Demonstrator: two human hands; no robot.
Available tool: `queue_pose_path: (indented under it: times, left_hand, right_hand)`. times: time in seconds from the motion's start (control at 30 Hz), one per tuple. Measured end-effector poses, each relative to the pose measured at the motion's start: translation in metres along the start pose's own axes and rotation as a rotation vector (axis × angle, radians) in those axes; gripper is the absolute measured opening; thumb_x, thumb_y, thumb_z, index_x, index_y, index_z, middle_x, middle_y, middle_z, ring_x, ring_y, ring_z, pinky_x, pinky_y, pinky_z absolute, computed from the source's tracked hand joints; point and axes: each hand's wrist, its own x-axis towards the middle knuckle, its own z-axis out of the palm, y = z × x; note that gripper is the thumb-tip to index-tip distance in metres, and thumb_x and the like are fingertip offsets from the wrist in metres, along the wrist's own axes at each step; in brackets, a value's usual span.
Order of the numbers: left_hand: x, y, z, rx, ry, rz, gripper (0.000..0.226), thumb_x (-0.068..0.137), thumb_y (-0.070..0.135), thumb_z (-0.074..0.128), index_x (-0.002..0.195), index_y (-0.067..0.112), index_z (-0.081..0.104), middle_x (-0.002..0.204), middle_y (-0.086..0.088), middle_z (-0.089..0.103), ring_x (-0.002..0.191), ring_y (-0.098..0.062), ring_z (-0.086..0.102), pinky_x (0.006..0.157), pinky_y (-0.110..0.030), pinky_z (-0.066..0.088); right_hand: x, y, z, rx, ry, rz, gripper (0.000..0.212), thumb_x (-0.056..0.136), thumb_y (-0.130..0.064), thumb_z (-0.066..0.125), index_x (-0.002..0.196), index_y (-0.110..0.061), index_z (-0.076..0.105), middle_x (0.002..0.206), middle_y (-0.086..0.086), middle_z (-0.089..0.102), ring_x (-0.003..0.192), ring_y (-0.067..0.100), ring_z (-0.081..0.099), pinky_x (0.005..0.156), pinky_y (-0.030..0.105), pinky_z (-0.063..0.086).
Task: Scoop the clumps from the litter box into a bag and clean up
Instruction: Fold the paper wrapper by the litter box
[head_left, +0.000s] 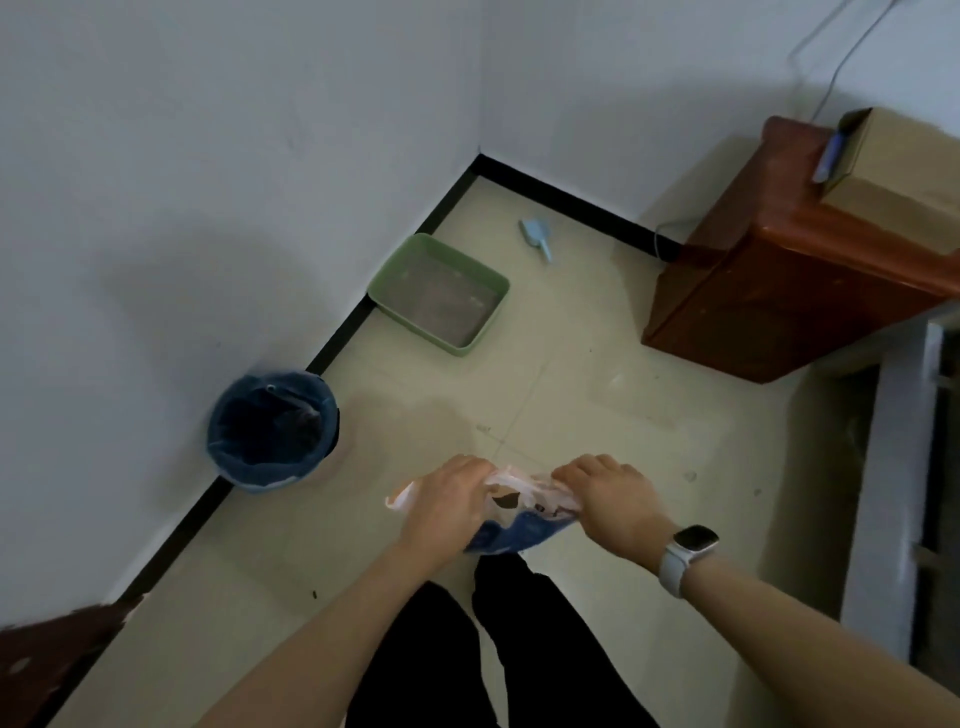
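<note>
Both hands, left (447, 501) and right (608, 499), grip the crumpled bag (524, 512), white on top, blue below. The green litter box (439, 293) holds grey litter.

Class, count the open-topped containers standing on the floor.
2: the green litter box against the left wall near the corner, and the blue-lined bin against the same wall, nearer the person.

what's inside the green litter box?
Grey litter fills the green litter box, with darker patches in it. The blur hides whether they are clumps, and anything buried is covered.
</note>
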Motion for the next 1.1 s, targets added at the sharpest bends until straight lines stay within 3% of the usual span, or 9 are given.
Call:
queue_pose_path:
  times: [0.17,0.3,0.37,0.47,0.53,0.6,0.73,0.97,1.1]
  left_hand:
    - [0.059,-0.016,-0.014,-0.109,-0.033,-0.104,0.041,0.079,0.014,0.036,0.104,-0.002,0.065,0.105,-0.017,0.065,0.099,-0.030,0.058,0.078,-0.013,0.028]
    - [0.116,-0.046,-0.027,-0.117,-0.027,-0.133,0.065,0.078,0.039,0.019,0.104,-0.002,0.062,0.105,-0.019,0.062,0.098,-0.030,0.056,0.078,-0.020,0.030]
    - [0.150,-0.066,-0.033,-0.081,-0.049,-0.132,0.063,0.080,0.039,0.017,0.104,0.000,0.060,0.105,-0.017,0.061,0.098,-0.031,0.054,0.081,-0.025,0.032]
    - [0.204,-0.097,-0.035,-0.073,-0.103,-0.146,0.038,0.096,0.023,0.032,0.116,0.002,0.056,0.119,-0.014,0.057,0.111,-0.028,0.050,0.094,-0.026,0.032]
    - [0.237,-0.115,-0.028,-0.107,-0.109,-0.146,0.028,0.097,0.010,0.039,0.118,0.002,0.055,0.122,-0.013,0.056,0.115,-0.027,0.050,0.096,-0.023,0.030]
    - [0.271,-0.130,-0.016,-0.110,-0.126,-0.138,0.025,0.097,0.008,0.039,0.114,0.002,0.057,0.118,-0.012,0.058,0.111,-0.026,0.052,0.092,-0.021,0.032]
    - [0.337,-0.153,0.021,-0.048,-0.152,-0.118,0.025,0.097,0.009,0.039,0.113,0.005,0.057,0.116,-0.009,0.058,0.110,-0.023,0.051,0.092,-0.025,0.034]
    - [0.418,-0.216,0.108,-0.011,-0.225,-0.155,0.018,0.089,-0.002,0.046,0.100,0.001,0.060,0.103,-0.015,0.058,0.100,-0.030,0.048,0.087,-0.038,0.038]
    - [0.436,-0.243,0.147,0.047,-0.269,-0.098,0.026,0.083,-0.009,0.047,0.105,-0.002,0.059,0.107,-0.016,0.058,0.107,-0.031,0.044,0.091,-0.036,0.036]
  right_hand:
    - [0.074,0.032,-0.026,-0.073,-0.036,0.011,0.027,0.090,-0.013,0.039,0.114,-0.018,0.052,0.114,0.003,0.059,0.105,0.026,0.056,0.077,0.030,0.043]
    - [0.138,0.034,-0.039,-0.047,-0.049,0.016,0.024,0.089,-0.021,0.046,0.111,-0.013,0.050,0.113,0.005,0.057,0.103,0.027,0.055,0.073,0.030,0.040]
    - [0.170,0.038,-0.039,0.039,0.005,0.046,0.025,0.085,-0.021,0.055,0.106,-0.009,0.054,0.106,0.008,0.060,0.097,0.028,0.058,0.068,0.028,0.037]
    - [0.217,0.046,-0.032,0.104,0.107,0.019,0.019,0.061,-0.019,0.072,0.075,-0.010,0.063,0.066,0.004,0.065,0.055,0.020,0.064,0.043,0.019,0.037]
    - [0.248,0.052,-0.025,0.182,0.100,0.058,0.019,0.060,-0.030,0.052,0.064,-0.015,0.064,0.052,0.000,0.062,0.038,0.014,0.057,0.034,0.018,0.034]
    - [0.273,0.065,-0.008,0.234,0.080,0.090,0.040,0.065,-0.030,0.034,0.071,-0.012,0.069,0.062,0.003,0.068,0.047,0.018,0.063,0.039,0.020,0.041]
    - [0.326,0.109,0.033,0.345,0.035,0.239,0.090,0.056,-0.045,0.000,0.111,-0.007,0.061,0.109,0.015,0.065,0.098,0.033,0.061,0.076,0.030,0.044]
    - [0.420,0.169,0.125,0.380,-0.021,0.297,0.059,0.070,-0.033,0.021,0.107,-0.013,0.064,0.107,0.011,0.066,0.101,0.033,0.058,0.073,0.031,0.040]
    - [0.457,0.191,0.164,0.415,-0.098,0.299,0.029,0.091,-0.025,0.042,0.103,-0.011,0.064,0.104,0.014,0.065,0.097,0.034,0.056,0.066,0.028,0.031]
